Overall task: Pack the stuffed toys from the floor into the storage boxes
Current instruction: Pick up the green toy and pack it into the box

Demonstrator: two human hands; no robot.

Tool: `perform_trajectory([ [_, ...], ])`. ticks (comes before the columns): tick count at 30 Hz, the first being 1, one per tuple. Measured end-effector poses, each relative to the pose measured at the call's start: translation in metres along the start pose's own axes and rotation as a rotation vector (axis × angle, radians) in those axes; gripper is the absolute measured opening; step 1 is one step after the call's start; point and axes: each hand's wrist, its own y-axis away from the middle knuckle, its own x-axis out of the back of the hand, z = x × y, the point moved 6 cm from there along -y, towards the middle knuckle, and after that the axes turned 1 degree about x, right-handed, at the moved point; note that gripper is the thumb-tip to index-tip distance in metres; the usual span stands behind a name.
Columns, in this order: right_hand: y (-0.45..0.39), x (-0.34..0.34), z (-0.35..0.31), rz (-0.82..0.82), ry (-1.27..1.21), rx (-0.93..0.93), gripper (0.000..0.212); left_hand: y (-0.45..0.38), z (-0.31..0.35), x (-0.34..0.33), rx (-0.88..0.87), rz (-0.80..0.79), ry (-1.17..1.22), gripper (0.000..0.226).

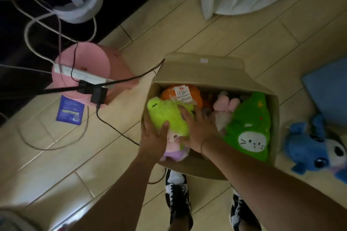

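Head view: both hands are working the lime-green frog toy (165, 116) at the near-left corner of the cardboard box (202, 73). The left hand (154, 140) is cupping it from below, fingers curled around the plush, while the right hand (197, 129) is pressing on top with fingers spread wide. Inside the box an orange toy (189, 92), a pink toy (225, 105) and a green toy with a white cat face (249, 127) are lying packed together. On the floor (206, 33), just right of the box, a blue toy (315, 148) is waiting. A pink stool (84, 62) is standing left of the box.
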Motion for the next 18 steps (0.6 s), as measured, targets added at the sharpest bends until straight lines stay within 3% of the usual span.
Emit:
perform_trajectory([
  [1,-0.006,-0.007,-0.001,-0.042,0.015,-0.023,0.100,-0.005,-0.001,-0.004,-0.022,-0.048,-0.046,0.102],
  [3,-0.009,-0.013,-0.002,-0.074,0.009,-0.042,0.100,-0.007,0.001,-0.013,0.023,-0.169,-0.124,0.088],
  [5,0.001,-0.007,-0.001,-0.042,-0.016,-0.056,0.103,-0.007,-0.002,-0.008,0.032,-0.074,-0.094,0.087],
  [7,0.020,0.007,0.004,0.106,0.033,-0.031,0.107,0.009,0.012,0.004,-0.170,0.062,-0.113,0.090],
  [8,0.034,0.012,0.009,0.207,0.085,-0.014,0.107,0.018,0.020,0.005,-0.278,0.109,-0.245,0.089],
  [10,0.062,0.013,0.027,0.355,0.206,-0.014,0.103,0.032,0.027,-0.010,-0.454,0.092,-0.567,0.088],
  [12,0.085,0.003,0.059,0.383,0.267,-0.123,0.098,0.038,0.027,-0.032,-0.555,0.005,-0.768,0.093],
  [15,0.094,-0.025,0.110,0.267,0.255,-0.318,0.103,0.019,0.017,-0.043,-0.465,-0.002,-0.782,0.109],
  [18,0.083,-0.055,0.141,0.108,0.255,-0.275,0.115,0.000,0.008,-0.042,-0.273,-0.039,-0.724,0.113],
])
